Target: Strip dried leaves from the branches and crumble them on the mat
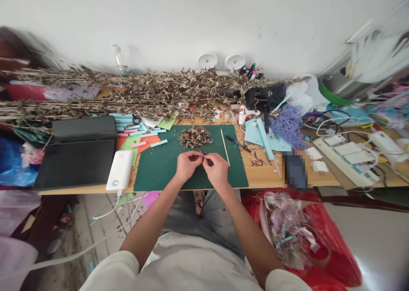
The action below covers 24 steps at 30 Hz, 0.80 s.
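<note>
Over the front half of a green cutting mat (pixel 153 167), my left hand (pixel 188 165) and my right hand (pixel 216 167) meet fingertip to fingertip. Both are closed in a pinch around a small dark bit that looks like a piece of dried leaf (pixel 203 156); its details are too small to make out. Just beyond my fingers lies a heap of crumpled brown dried leaves (pixel 195 136). To the right of my right hand a thin pale stick (pixel 225 147) rests on the mat, with a black pen (pixel 238 143) past it.
Long dried leafy stalks (pixel 159 88) lie along the back. At left are a dark tablet in a case (pixel 76 163), a white power bank (pixel 120 170) and blue paper rolls (pixel 123 119). Purple yarn (pixel 289 127) and a power strip (pixel 347 161) sit right. A red bag (pixel 335 248) holds scraps below.
</note>
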Tool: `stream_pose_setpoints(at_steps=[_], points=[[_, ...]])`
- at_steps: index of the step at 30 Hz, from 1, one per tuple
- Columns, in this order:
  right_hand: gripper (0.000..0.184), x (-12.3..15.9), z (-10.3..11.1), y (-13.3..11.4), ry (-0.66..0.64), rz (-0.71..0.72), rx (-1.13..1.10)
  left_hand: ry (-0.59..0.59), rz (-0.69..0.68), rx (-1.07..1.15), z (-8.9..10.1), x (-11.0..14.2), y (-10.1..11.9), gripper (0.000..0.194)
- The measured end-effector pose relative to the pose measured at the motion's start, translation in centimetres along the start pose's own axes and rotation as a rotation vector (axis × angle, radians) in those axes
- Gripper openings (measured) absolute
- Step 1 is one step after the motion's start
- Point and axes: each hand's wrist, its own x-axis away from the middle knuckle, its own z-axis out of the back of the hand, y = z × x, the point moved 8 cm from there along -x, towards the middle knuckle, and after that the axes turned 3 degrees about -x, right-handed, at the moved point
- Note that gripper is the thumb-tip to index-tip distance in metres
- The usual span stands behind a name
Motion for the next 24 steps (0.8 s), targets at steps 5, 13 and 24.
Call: stream_pose_setpoints(at_steps=[5, 13, 24], points=[[0.019, -0.5, 0.6, 0.0, -0.069, 0.019, 0.026, -0.034, 0.054, 0.039, 0.4, -0.2, -0.2, 0.020], [0.020, 0.1, -0.3, 1.7, -0.109, -0.210, -0.313, -0.090, 0.080, 0.115, -0.4, 0.0, -0.5, 0.027], [0.015, -0.2, 0.7, 3.6, 0.126, -0.379, -0.378, 0.077, 0.005, 0.169, 0.6, -0.1, 0.2, 0.025]])
